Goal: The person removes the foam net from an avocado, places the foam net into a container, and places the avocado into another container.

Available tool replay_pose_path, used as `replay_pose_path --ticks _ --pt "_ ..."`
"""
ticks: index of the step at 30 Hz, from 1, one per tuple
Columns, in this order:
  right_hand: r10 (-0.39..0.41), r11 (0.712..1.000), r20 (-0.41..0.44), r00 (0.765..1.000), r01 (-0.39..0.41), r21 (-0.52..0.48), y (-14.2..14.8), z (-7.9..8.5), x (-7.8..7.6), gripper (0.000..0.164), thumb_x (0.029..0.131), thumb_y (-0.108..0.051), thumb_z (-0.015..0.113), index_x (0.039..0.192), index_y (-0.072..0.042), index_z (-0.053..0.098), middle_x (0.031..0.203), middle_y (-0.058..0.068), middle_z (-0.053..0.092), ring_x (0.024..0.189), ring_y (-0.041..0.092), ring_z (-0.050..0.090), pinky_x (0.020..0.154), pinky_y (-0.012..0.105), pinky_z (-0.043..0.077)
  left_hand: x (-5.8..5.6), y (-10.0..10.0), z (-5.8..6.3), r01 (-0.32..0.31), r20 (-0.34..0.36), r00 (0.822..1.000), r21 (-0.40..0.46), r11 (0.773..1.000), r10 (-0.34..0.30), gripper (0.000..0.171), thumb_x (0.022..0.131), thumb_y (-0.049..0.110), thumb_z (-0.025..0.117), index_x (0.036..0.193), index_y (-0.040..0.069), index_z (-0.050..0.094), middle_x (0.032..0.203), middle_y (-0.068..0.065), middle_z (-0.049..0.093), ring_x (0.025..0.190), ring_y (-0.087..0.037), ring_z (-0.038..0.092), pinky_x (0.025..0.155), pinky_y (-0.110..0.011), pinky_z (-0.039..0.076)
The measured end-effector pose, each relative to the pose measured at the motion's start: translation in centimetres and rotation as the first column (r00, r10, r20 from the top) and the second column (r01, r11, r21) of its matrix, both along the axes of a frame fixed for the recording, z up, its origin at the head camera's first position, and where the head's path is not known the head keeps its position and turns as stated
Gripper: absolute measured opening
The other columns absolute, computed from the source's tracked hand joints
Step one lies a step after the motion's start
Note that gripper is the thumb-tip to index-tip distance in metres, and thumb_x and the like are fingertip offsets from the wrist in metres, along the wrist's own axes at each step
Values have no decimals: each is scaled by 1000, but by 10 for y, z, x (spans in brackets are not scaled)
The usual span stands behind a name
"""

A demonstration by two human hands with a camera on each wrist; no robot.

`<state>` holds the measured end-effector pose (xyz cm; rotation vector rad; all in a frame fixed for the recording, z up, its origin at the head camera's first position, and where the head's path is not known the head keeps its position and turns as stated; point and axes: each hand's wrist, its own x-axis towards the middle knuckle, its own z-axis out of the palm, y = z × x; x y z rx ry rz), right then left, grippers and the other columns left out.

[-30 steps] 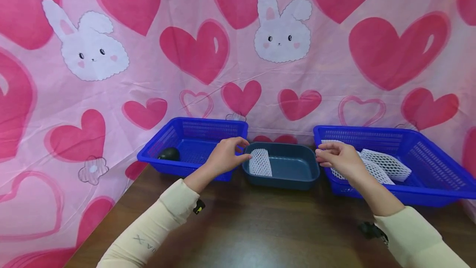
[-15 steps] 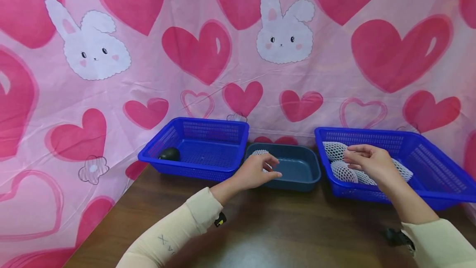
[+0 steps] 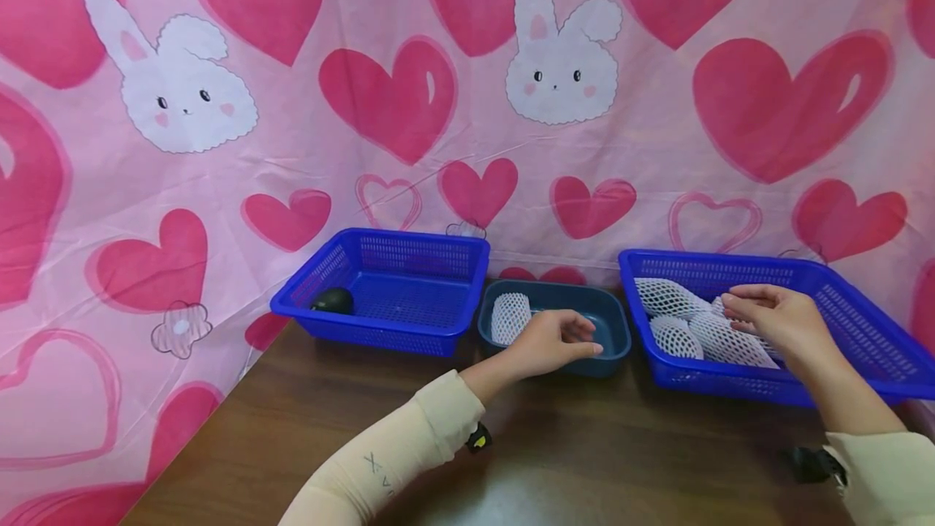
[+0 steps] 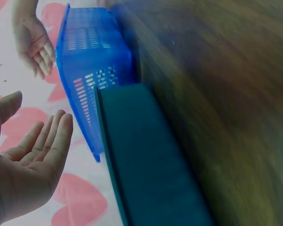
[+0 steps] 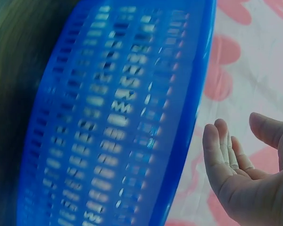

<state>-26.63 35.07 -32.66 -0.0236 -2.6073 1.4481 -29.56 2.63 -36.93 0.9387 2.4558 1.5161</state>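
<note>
My left hand [image 3: 555, 341] is over the dark teal tray [image 3: 616, 357], fingers loosely bent and nothing in them. A white foam net sleeve [image 3: 510, 317] lies at the tray's left end, beside that hand. My right hand [image 3: 785, 321] hovers above the right blue basket [image 3: 730, 381], fingers relaxed and holding nothing. Below it, in that basket, are several white foam nets [image 3: 730, 339]; a rounded one [image 3: 675, 338] sits by the near left corner. In the left wrist view the left palm [image 4: 30, 181] shows bare, and the right wrist view shows the right hand [image 5: 250, 183] just as bare.
Left of the tray stands another blue basket [image 3: 387, 339] with a dark green, avocado-like fruit [image 3: 333, 301] at its left end. All three containers are in a row on the brown wooden table [image 3: 365, 428], against a pink heart-print cloth [image 3: 409, 128].
My left hand has moved right, from the tray's left end to over its middle. My right hand has moved right from the basket's left rim to above the nets.
</note>
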Motion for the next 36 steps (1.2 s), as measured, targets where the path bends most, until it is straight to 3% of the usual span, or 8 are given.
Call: replay_pose_path --ticks 4,9,13,15,17,20,30,36 --pt "-50 996 14 999 49 77 15 1 -2 67 98 -38 56 132 18 43 111 23 64 72 -7 61 63 22 54 -1 13 -2 -1 132 991 73 997 -8 28 87 21 75 109 7 68 88 8 67 76 -7 64 66 -22 54" --pt "-106 987 13 994 104 120 30 1 -6 65 98 -36 56 130 19 43 103 22 66 69 -5 59 58 19 51 1 30 -1 -54 246 969 122 991 23 29 87 19 75 110 6 67 86 5 67 78 -18 69 70 -28 56" --pt "-157 971 15 987 152 186 37 0 -8 67 97 -39 56 129 18 45 114 35 57 86 28 65 68 35 54 2 44 -2 -92 327 944 147 985 39 34 86 20 75 114 3 65 85 3 67 80 -22 70 76 -34 56" --pt "-183 958 24 983 173 230 39 -1 -8 69 97 -43 55 130 17 44 125 41 47 100 47 56 76 49 50 2 51 -4 -107 365 930 163 981 41 37 86 19 75 117 1 64 85 2 67 81 -23 71 77 -33 56" --pt "-202 947 31 979 187 262 42 -1 -9 71 97 -45 54 131 17 43 128 42 40 110 56 45 81 61 44 2 58 -6 -115 394 918 184 976 34 41 86 18 75 120 -2 61 85 0 68 82 -25 71 76 -32 56" --pt "-217 926 22 976 199 321 47 -3 -12 71 97 -44 55 130 17 42 128 43 40 111 58 40 84 66 39 2 66 -11 -132 423 906 210 969 32 45 86 15 75 123 -5 59 85 -2 69 85 -29 71 75 -33 56" --pt "-180 855 -46 983 180 487 65 -12 -28 62 93 -31 63 120 22 44 112 43 47 100 58 44 79 64 41 4 87 -20 -199 496 867 246 949 53 48 85 9 75 126 -8 55 82 -7 67 82 -34 71 81 -47 54" --pt "-127 845 5 992 106 524 74 -18 -38 69 93 -29 64 125 25 36 117 47 39 104 62 38 84 70 38 5 94 -21 -238 549 835 311 920 30 50 86 7 73 129 -8 52 83 -8 68 80 -30 71 81 -48 53"
